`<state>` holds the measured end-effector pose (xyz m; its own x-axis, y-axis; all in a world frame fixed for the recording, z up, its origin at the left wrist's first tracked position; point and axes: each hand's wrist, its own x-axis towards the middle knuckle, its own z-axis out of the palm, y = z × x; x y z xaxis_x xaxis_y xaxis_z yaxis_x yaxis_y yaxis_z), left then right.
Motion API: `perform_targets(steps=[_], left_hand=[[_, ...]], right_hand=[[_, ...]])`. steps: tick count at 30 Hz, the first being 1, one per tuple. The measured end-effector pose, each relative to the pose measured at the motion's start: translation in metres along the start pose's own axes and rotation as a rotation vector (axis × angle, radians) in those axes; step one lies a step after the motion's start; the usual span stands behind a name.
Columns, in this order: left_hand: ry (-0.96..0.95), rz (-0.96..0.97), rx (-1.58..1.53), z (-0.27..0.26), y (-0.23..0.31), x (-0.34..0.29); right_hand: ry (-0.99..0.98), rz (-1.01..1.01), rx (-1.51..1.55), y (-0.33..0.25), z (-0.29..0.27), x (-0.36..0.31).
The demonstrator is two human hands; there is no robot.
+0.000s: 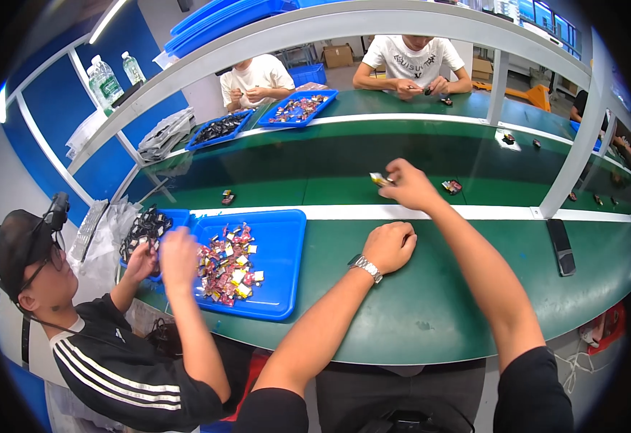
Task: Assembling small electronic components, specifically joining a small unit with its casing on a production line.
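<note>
My right hand (411, 187) is raised over the dark green belt, beyond the white rail. Its fingers pinch a small yellow-and-white part (379, 179), slightly blurred. Near it on the belt lies a small red, white and black part (452, 187). My left hand (390, 247), with a metal-banded watch (366, 268) at the wrist, rests on the green tabletop (402, 325). Its fingers are curled in, and nothing shows in them. To its left stands a blue tray (287, 289) with a heap of small red, yellow and white parts (230, 267).
A co-worker in a black cap (20, 238) sits at left, hands over a blue bin of black parts (146, 227). A dark flat object (561, 247) lies at right. Two people sit across the belt near more blue trays (323, 103). A white post (575, 151) rises at right.
</note>
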<state>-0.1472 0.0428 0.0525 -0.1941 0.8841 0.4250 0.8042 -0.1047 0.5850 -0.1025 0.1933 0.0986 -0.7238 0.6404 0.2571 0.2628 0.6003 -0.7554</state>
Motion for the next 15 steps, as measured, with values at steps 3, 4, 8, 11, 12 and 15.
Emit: perform_targets(steps=[3, 4, 8, 11, 12, 15], left_hand=[[0.011, 0.007, 0.012, 0.001, 0.002, 0.006], [0.009, -0.04, -0.032, -0.001, 0.004, 0.003], [0.062, -0.147, -0.228, -0.003, -0.001, 0.002], [0.006, -0.161, -0.336, -0.005, 0.0, 0.006], [-0.101, -0.257, -0.505, -0.01, -0.002, 0.007], [-0.318, -0.401, -0.925, -0.024, -0.005, 0.003]], right_hand=[[0.108, -0.017, 0.05, 0.046, -0.035, -0.052], [0.144, 0.058, 0.075, 0.051, -0.041, -0.072], [0.181, 0.092, 0.201, 0.04, -0.048, -0.127], [0.109, -0.134, 0.192, 0.033, -0.048, -0.137], [0.067, -0.217, 0.122, 0.026, -0.048, -0.138], [0.064, -0.423, 0.017, 0.014, -0.037, -0.139]])
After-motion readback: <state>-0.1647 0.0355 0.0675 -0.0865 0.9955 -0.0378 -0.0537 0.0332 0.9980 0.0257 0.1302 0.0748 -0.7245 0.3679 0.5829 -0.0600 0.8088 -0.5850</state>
